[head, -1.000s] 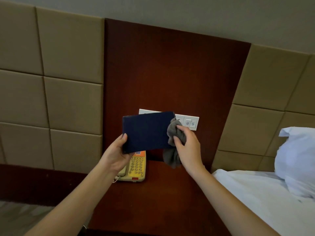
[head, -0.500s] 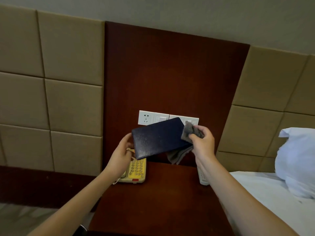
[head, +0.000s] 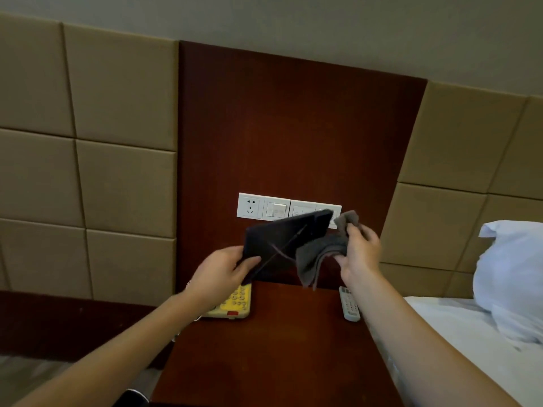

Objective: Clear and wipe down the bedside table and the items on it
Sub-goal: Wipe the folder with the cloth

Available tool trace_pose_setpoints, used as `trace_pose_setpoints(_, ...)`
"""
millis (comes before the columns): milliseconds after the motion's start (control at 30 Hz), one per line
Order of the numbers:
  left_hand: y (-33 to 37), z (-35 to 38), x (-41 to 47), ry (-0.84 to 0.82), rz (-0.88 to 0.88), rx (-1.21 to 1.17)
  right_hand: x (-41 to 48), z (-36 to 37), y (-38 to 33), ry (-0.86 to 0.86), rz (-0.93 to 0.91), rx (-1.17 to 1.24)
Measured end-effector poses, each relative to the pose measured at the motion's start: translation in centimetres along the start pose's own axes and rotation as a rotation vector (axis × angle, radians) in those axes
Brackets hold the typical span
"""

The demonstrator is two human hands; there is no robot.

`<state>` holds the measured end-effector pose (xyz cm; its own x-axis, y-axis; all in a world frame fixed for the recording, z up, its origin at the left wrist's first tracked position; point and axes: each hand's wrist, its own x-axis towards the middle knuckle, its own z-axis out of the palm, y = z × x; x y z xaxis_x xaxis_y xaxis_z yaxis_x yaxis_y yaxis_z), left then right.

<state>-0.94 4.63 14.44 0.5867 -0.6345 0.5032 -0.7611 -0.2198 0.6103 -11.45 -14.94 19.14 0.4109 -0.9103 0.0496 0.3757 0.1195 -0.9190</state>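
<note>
Left hand (head: 220,271) pinches the dark folder (head: 282,239) — right hand (head: 360,251) clutches the grey cloth (head: 317,257) against it — telephone (head: 235,302) label illegible.

A dark wood panel (head: 293,127) fills the centre, with a white socket (head: 249,205) and switches (head: 276,210) low on it. Tan padded panels (head: 117,113) flank it at 9 and 3 o'clock. At 4 o'clock, a white pillow (head: 511,274) on a white sheet (head: 470,348). Grey wall (head: 293,19) at 12.

We list: folder (head: 286,239), dark, smooth, faint sheen; cloth (head: 318,257), grey, soft matt weave; tabletop (head: 279,348), polished reddish wood; phone (head: 232,304), yellowed plastic; remote (head: 349,304), pale plastic.
</note>
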Motion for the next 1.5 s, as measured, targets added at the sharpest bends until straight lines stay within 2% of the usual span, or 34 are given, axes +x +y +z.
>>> trace_pose_setpoints(67,1.3,0.5,-0.5,-0.027,-0.125,-0.312,-0.5,0.4,0.3,-0.014,-0.29,-0.286)
trace_pose_setpoints(133,2.5,0.7,-0.7,-0.072,-0.158,-0.491,-1.7,0.9,0.6,-0.143,-0.564,-0.527)
trace_pose_setpoints(200,3.2,0.8,-0.7,-0.124,-0.202,-0.598,-2.7,1.7,1.4,-0.291,-0.764,-0.761)
trace_pose_setpoints(267,3.2,1.1,-0.4,-0.133,-0.243,-0.65,-3.9,2.2,2.7,-0.427,-0.875,-1.001)
trace_pose_setpoints(333,3.1,1.4,-0.2,-0.11,-0.275,-0.704,-5.0,2.3,3.9,-0.568,-0.946,-1.107)
trace_pose_setpoints(433,2.7,1.2,-0.4,-0.1,-0.299,-0.751,-5.8,2.1,4.5,-0.734,-1.129,-1.122)
trace_pose_setpoints(500,2.5,1.1,-0.8,-0.144,-0.287,-0.778,-3.9,2.0,3.8,-0.714,-1.217,-1.193)
trace_pose_setpoints(600,2.9,1.4,-1.3,-0.197,-0.289,-0.84,-0.6,1.2,1.8,-0.465,-0.999,-1.278)
trace_pose_setpoints(667,3.2,1.8,-1.3,-0.202,-0.308,-0.881,-0.2,1.1,1.4,-0.316,-0.969,-1.318)
trace_pose_setpoints(733,3.4,2.2,-1.0,-0.192,-0.333,-0.897,-1.5,1.9,1.9,-0.372,-0.994,-1.261)
trace_pose_setpoints(833,3.5,2.2,-0.3,-0.159,-0.336,-0.874,-4.3,3.7,2.2,-0.646,-1.009,-1.135)
trace_pose_setpoints(900,3.4,1.9,-0.1,-0.139,-0.32,-0.842,-5.4,4.5,2.2,-0.775,-1.047,-1.12)
trace_pose_setpoints(967,3.3,1.3,-0.1,-0.162,-0.3,-0.844,-5.3,4.7,1.7,-0.831,-1.074,-1.138)
trace_pose_setpoints(1033,3.2,1.0,-0.3,-0.205,-0.286,-0.869,-3.9,4.7,1.2,-0.774,-1.094,-1.155)
trace_pose_setpoints(1133,3.0,1.2,-0.8,-0.227,-0.274,-0.839,-2.0,4.4,1.0,-0.578,-0.99,-1.204)
trace_pose_setpoints(1300,1.7,1.5,-0.5,-0.049,-0.368,-1.064,-3.9,2.8,3.5,-0.771,-1.071,-1.187)
trace_pose_setpoints(1400,1.1,1.6,-0.9,-0.066,-0.388,-1.046,-1.2,0.6,4.0,-0.617,-0.93,-1.237)
trace_pose_setpoints(1500,0.9,1.7,-0.7,-0.063,-0.381,-0.994,-1.0,-0.3,5.1,-0.497,-0.944,-1.246)
